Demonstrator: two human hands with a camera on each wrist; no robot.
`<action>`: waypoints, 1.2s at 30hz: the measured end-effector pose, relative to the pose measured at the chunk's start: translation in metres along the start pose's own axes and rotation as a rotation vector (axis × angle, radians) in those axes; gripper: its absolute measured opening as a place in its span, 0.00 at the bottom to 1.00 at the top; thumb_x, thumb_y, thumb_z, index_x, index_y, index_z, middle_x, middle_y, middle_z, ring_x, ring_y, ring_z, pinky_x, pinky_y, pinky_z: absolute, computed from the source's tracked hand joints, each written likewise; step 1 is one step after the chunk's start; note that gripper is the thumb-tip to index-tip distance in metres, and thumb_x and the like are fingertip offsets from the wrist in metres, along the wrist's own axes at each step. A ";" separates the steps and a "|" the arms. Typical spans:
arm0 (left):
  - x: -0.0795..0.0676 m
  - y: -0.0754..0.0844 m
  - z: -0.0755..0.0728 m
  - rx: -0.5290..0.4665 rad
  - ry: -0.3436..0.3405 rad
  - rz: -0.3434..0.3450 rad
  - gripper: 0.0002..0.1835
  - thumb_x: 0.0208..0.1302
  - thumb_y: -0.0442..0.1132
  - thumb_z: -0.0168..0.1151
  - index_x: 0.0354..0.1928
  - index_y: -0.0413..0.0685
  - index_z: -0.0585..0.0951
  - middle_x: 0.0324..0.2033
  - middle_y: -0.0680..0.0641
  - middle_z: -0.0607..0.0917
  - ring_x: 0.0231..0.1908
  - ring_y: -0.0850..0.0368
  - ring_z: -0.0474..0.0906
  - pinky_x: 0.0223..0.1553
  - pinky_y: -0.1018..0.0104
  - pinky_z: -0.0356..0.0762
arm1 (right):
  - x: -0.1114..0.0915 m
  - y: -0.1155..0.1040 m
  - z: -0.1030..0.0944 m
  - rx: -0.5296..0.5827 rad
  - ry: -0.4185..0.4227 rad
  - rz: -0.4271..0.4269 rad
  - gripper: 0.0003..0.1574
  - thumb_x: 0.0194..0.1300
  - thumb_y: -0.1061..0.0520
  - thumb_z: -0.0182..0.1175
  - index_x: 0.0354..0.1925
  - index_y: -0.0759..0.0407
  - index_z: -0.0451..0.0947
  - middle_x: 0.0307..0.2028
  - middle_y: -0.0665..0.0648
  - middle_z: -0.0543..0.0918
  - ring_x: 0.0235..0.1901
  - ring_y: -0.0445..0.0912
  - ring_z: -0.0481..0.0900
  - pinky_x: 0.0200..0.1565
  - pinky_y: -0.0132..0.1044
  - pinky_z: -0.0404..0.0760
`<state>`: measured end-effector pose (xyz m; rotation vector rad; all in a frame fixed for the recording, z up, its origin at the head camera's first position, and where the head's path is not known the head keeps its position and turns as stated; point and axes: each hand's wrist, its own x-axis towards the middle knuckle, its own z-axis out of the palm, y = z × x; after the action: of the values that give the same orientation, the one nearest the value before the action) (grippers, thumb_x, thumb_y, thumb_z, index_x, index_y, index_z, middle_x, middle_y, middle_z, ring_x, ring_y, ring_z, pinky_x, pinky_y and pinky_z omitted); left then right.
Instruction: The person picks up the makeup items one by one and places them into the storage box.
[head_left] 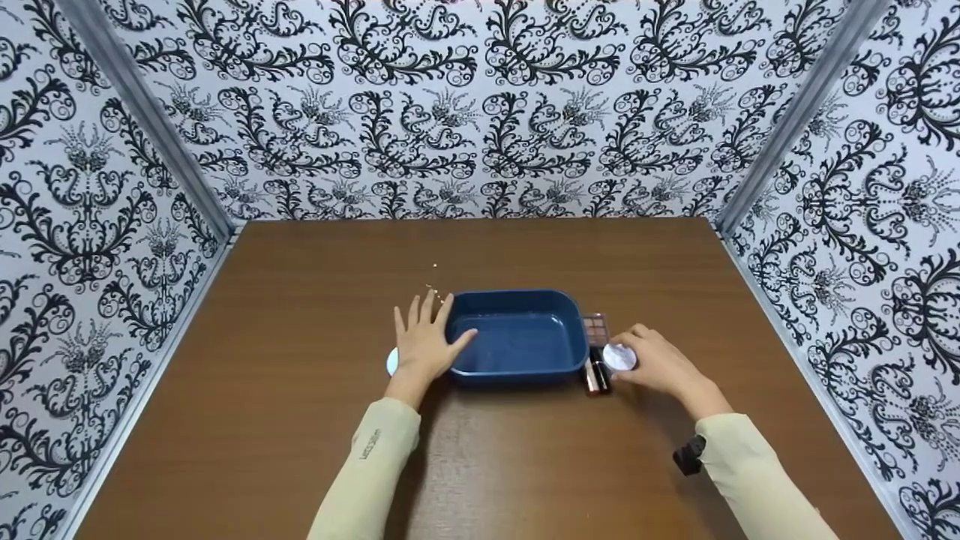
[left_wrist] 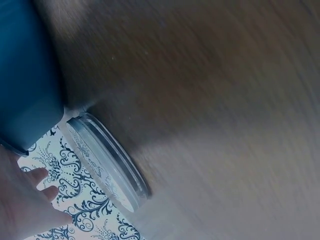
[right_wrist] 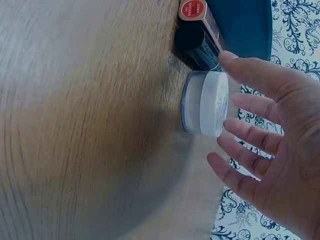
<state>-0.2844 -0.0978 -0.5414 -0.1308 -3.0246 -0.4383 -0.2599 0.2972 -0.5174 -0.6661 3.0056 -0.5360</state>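
A blue rectangular basin (head_left: 517,345) sits mid-table. My left hand (head_left: 424,346) is spread over its left side, thumb across the rim. Partly under that wrist lies a flat round case with a pale lid (head_left: 392,364), seen edge-on in the left wrist view (left_wrist: 106,162). Right of the basin, my right hand (head_left: 656,361) reaches around a small round jar with a white lid (head_left: 619,358). In the right wrist view its fingers are loosely bent and spread beside the jar's lid (right_wrist: 215,104). A black tube (right_wrist: 194,47) and a lipstick box with a red label (right_wrist: 193,9) lie against the jar.
An eyeshadow palette (head_left: 596,328) lies at the basin's right wall, behind the tubes. A thin gold chain (head_left: 435,292) lies beyond my left fingertips. Patterned walls (head_left: 480,112) close off the brown table (head_left: 495,465) at the back and both sides.
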 end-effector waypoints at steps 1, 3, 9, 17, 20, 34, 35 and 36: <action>0.000 0.000 0.000 -0.003 -0.001 0.000 0.45 0.64 0.75 0.46 0.78 0.65 0.55 0.79 0.44 0.55 0.79 0.41 0.45 0.76 0.34 0.34 | 0.000 0.000 0.001 0.005 0.003 -0.004 0.33 0.49 0.52 0.76 0.53 0.61 0.81 0.46 0.62 0.78 0.46 0.57 0.76 0.46 0.52 0.77; 0.000 -0.001 0.001 -0.015 -0.003 0.002 0.45 0.64 0.74 0.48 0.78 0.64 0.56 0.78 0.44 0.55 0.79 0.41 0.45 0.76 0.34 0.33 | 0.000 0.001 0.002 0.011 0.010 -0.010 0.32 0.48 0.54 0.77 0.52 0.62 0.81 0.46 0.62 0.78 0.46 0.57 0.76 0.47 0.52 0.77; 0.001 -0.002 0.002 0.011 -0.004 0.008 0.45 0.65 0.75 0.46 0.79 0.63 0.55 0.78 0.44 0.56 0.78 0.41 0.48 0.76 0.35 0.37 | 0.001 0.002 0.004 0.001 0.022 -0.019 0.29 0.49 0.57 0.76 0.50 0.64 0.81 0.48 0.64 0.79 0.48 0.60 0.77 0.50 0.55 0.77; 0.002 0.000 0.001 0.032 -0.011 0.016 0.46 0.64 0.77 0.43 0.79 0.63 0.55 0.78 0.44 0.55 0.79 0.42 0.47 0.76 0.35 0.37 | 0.004 0.002 0.007 -0.035 0.042 0.014 0.23 0.52 0.58 0.74 0.47 0.64 0.83 0.46 0.63 0.82 0.46 0.59 0.79 0.49 0.55 0.78; 0.002 0.000 0.000 0.034 -0.001 0.019 0.46 0.64 0.77 0.43 0.79 0.63 0.55 0.79 0.44 0.53 0.79 0.42 0.45 0.76 0.35 0.36 | 0.005 0.002 0.008 -0.027 0.049 0.021 0.22 0.52 0.59 0.74 0.46 0.64 0.82 0.46 0.62 0.83 0.45 0.58 0.80 0.48 0.55 0.79; 0.001 0.000 -0.002 0.053 -0.005 0.018 0.46 0.64 0.77 0.41 0.79 0.66 0.52 0.80 0.46 0.48 0.80 0.45 0.39 0.77 0.37 0.33 | 0.010 -0.001 0.004 -0.012 0.042 0.048 0.24 0.49 0.60 0.76 0.45 0.62 0.82 0.42 0.60 0.85 0.40 0.56 0.82 0.43 0.55 0.80; 0.000 0.000 -0.002 0.050 -0.003 0.018 0.46 0.64 0.77 0.41 0.79 0.66 0.52 0.80 0.46 0.48 0.80 0.45 0.39 0.77 0.37 0.33 | 0.010 -0.001 0.004 -0.017 0.038 0.048 0.24 0.49 0.60 0.76 0.46 0.63 0.83 0.43 0.61 0.85 0.40 0.56 0.82 0.43 0.55 0.80; 0.000 0.001 -0.002 0.045 0.001 0.019 0.46 0.64 0.77 0.41 0.79 0.66 0.53 0.80 0.45 0.48 0.80 0.45 0.39 0.77 0.37 0.33 | 0.010 -0.001 0.004 -0.021 0.035 0.047 0.24 0.49 0.60 0.75 0.47 0.63 0.83 0.43 0.61 0.85 0.40 0.56 0.82 0.43 0.55 0.80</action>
<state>-0.2845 -0.0978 -0.5395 -0.1561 -3.0271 -0.3687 -0.2685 0.2905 -0.5202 -0.5916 3.0553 -0.5196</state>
